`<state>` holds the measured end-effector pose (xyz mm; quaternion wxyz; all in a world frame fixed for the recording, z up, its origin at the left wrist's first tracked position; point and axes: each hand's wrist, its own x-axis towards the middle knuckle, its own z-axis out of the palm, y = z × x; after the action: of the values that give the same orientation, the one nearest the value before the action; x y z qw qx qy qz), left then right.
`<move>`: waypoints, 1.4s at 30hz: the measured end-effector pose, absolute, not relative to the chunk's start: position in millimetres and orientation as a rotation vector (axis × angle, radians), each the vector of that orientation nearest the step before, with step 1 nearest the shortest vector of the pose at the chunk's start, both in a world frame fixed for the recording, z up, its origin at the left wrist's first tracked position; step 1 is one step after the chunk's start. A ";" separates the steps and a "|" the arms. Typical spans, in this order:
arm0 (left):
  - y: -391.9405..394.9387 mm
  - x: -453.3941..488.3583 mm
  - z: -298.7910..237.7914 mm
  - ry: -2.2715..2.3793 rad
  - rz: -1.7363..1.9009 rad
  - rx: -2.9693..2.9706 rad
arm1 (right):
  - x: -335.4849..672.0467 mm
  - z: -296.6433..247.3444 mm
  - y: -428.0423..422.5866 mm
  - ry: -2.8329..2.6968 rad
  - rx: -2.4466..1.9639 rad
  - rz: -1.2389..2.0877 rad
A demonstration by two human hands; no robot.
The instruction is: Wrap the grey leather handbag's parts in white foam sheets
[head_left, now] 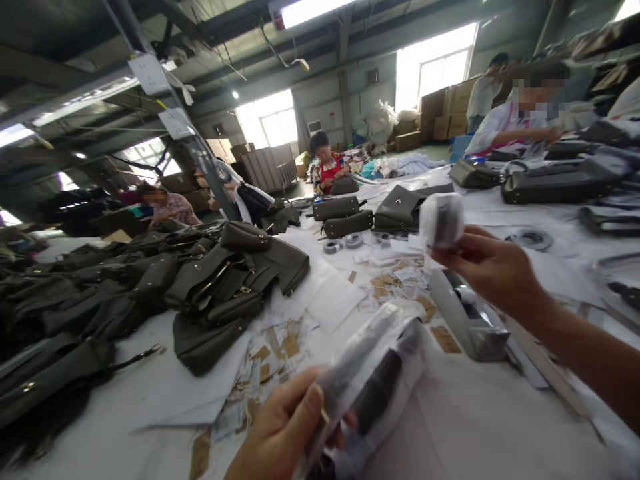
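Note:
My left hand [280, 427] at the bottom centre is closed on a clear plastic bag [373, 373] with a dark strap-like item inside it. My right hand [487, 267] is raised at the right. Its fingers pinch the upper end of the same wrapped item [441, 220], a dark piece under cloudy plastic. Just below the right hand a grey tape dispenser [467, 320] stands on the white table [475, 427].
A heap of dark olive handbags [150, 287] covers the table's left side. Paper tags and brown cards [280, 347] lie scattered in the middle. Tape rolls [343, 243] and more bags [345, 217] sit further back. Other people work at the far left, centre and right.

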<state>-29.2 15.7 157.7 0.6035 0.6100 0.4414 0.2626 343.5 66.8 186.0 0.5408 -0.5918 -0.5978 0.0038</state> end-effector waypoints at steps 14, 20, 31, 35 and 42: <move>22.4 3.7 195.4 0.952 0.811 1.600 | 197.8 124.7 -50.7 -0.989 -0.923 1.487; 24.0 4.1 190.9 0.998 0.936 1.730 | 167.0 139.7 -37.4 -0.863 -0.646 1.505; 26.2 3.6 194.4 0.904 0.783 2.204 | 152.9 157.0 -40.6 -0.875 -0.589 1.391; 29.2 1.0 191.6 0.908 0.761 2.009 | 155.5 163.9 -48.6 -0.939 -0.634 1.333; 28.3 -4.3 181.7 0.917 0.695 1.477 | 176.1 131.6 -59.7 -1.085 -0.754 1.190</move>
<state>-4.3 28.3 181.7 0.5928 0.6353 0.3946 0.2988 176.1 -59.7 131.6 0.6301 -0.3293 -0.4740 0.5195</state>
